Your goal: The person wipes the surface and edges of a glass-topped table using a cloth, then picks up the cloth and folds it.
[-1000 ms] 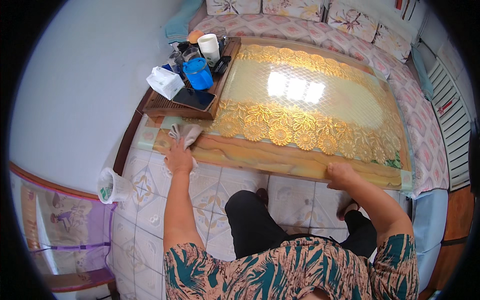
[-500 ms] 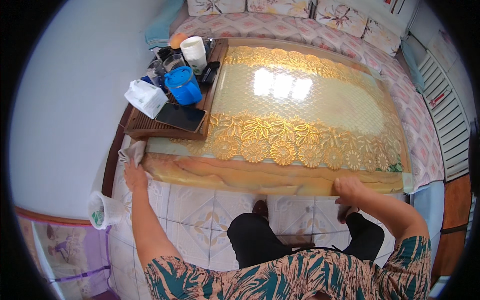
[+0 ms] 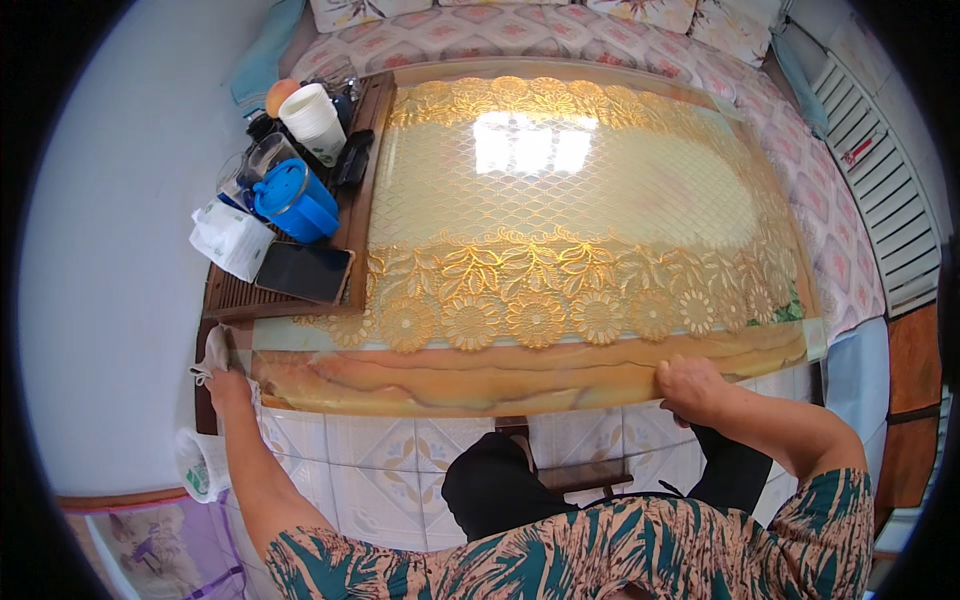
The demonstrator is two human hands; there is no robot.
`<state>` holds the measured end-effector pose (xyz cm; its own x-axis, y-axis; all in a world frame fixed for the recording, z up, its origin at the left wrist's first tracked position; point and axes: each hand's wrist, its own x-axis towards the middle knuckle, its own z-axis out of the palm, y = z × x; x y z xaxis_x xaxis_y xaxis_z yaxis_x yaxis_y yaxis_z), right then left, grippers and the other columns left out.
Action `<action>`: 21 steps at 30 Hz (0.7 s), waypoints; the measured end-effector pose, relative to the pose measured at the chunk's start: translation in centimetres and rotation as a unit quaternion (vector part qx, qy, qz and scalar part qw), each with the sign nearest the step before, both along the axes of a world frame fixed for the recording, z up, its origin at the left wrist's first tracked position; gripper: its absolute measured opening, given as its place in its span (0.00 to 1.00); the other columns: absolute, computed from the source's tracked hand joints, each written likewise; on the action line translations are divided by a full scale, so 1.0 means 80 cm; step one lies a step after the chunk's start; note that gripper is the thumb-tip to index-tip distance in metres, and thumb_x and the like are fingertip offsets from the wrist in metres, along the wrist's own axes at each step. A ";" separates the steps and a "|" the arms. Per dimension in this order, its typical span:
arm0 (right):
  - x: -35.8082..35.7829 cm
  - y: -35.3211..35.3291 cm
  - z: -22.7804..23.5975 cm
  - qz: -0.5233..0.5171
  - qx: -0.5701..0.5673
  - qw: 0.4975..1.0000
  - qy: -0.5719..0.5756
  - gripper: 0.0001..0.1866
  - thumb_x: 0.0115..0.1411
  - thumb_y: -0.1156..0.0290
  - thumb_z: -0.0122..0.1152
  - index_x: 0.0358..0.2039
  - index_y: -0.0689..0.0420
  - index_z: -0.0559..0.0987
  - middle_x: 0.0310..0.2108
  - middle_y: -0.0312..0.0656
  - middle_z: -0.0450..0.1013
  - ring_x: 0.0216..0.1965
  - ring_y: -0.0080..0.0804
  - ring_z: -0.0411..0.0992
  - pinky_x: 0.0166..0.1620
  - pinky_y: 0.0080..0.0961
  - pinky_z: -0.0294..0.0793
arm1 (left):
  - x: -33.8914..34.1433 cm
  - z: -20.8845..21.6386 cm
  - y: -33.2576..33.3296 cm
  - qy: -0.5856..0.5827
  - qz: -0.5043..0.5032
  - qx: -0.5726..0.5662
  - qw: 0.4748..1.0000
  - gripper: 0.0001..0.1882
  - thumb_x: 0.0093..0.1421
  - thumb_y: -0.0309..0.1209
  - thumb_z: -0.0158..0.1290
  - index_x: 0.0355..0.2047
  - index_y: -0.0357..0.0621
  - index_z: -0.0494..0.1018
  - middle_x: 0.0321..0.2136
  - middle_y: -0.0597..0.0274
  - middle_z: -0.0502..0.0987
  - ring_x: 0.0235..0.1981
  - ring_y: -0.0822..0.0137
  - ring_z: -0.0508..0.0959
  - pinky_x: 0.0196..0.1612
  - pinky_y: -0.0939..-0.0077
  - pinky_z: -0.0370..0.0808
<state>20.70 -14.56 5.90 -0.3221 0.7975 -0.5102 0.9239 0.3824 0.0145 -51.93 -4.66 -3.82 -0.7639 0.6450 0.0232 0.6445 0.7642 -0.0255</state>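
Observation:
My left hand point(image 3: 230, 388) is closed on a pale cloth point(image 3: 214, 352) at the table's near left corner, just below a wooden tray point(image 3: 345, 306). Curled over the near edge of the table point(image 3: 450, 385) is my right hand point(image 3: 690, 386), its thumb side uppermost and some fingers hidden under the rim. The tabletop has a marbled orange border and a gold lace-patterned cover point(image 3: 535, 265) under a shiny clear layer. A black phone point(image 3: 305, 271) lies on the tray's near end, close to my left hand.
The tray also carries a blue lidded mug point(image 3: 298, 203), stacked paper cups point(image 3: 312, 122), a white tissue pack point(image 3: 232, 240) and a round orange fruit point(image 3: 282, 97). A patterned sofa point(image 3: 520, 32) stands behind the table. A white bin point(image 3: 200, 465) sits on the floor at left.
The view has shifted, so the table and tray appear lower and farther left. My left hand with the cloth has moved slightly around the corner; my right hand still grips the edge.

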 end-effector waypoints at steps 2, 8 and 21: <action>0.005 -0.002 -0.012 -0.004 0.015 1.000 0.010 0.07 0.51 0.71 0.55 0.30 0.59 0.71 0.26 0.49 0.72 0.30 0.47 0.74 0.32 0.40 0.73 | 0.009 -0.002 -0.007 0.007 -0.008 0.023 1.000 0.25 0.59 0.39 0.43 0.55 0.41 0.63 0.52 0.40 0.65 0.47 0.45 0.73 0.48 0.55 0.72; 0.008 -0.009 -0.015 0.009 0.066 0.998 0.016 0.04 0.50 0.75 0.52 0.28 0.58 0.70 0.25 0.48 0.72 0.28 0.45 0.74 0.29 0.40 0.73 | 0.078 0.025 -0.027 0.075 -0.093 -0.010 0.993 0.27 0.59 0.38 0.47 0.58 0.43 0.62 0.55 0.46 0.65 0.49 0.49 0.72 0.51 0.59 0.71; 0.014 -0.012 -0.024 0.066 0.138 0.986 0.058 0.08 0.45 0.75 0.58 0.28 0.60 0.73 0.24 0.43 0.73 0.33 0.40 0.74 0.30 0.34 0.73 | 0.303 0.025 -0.092 0.007 -0.244 0.053 0.968 0.32 0.56 0.38 0.50 0.61 0.47 0.60 0.58 0.48 0.63 0.61 0.52 0.60 0.63 0.60 0.55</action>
